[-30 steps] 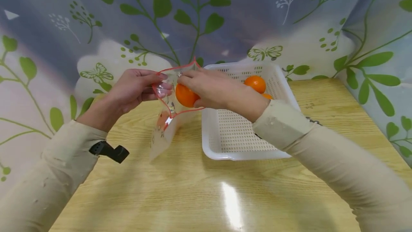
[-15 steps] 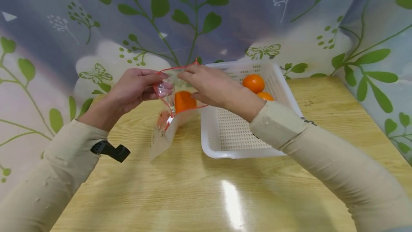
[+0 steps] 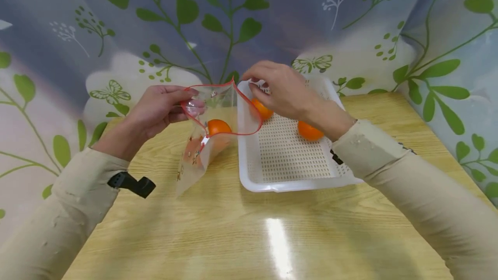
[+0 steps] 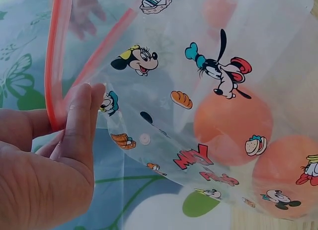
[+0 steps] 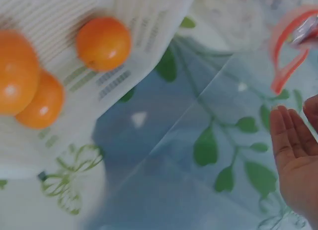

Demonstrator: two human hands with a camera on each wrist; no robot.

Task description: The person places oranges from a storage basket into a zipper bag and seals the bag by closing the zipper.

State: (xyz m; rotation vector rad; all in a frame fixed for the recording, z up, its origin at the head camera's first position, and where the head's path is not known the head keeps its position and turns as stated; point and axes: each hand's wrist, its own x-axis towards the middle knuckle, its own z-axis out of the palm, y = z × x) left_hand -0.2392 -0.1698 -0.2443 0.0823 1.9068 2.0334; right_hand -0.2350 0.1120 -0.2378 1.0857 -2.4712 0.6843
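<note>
Holding the zip bag (image 3: 206, 141) by its red rim, my left hand (image 3: 155, 111) pinches one side of the mouth between thumb and fingers, so the bag hangs open above the wooden table (image 3: 272, 228). I see oranges (image 4: 233, 123) already inside, near the bottom. My right hand (image 3: 284, 90) hovers over the white basket (image 3: 253, 176) just beside the bag, fingers loosely bent and holding nothing, close to the loose oranges (image 3: 309, 131) there. With only one side pinched, I think the mouth may fold closed or the bag may slip from the fruit's weight.
</note>
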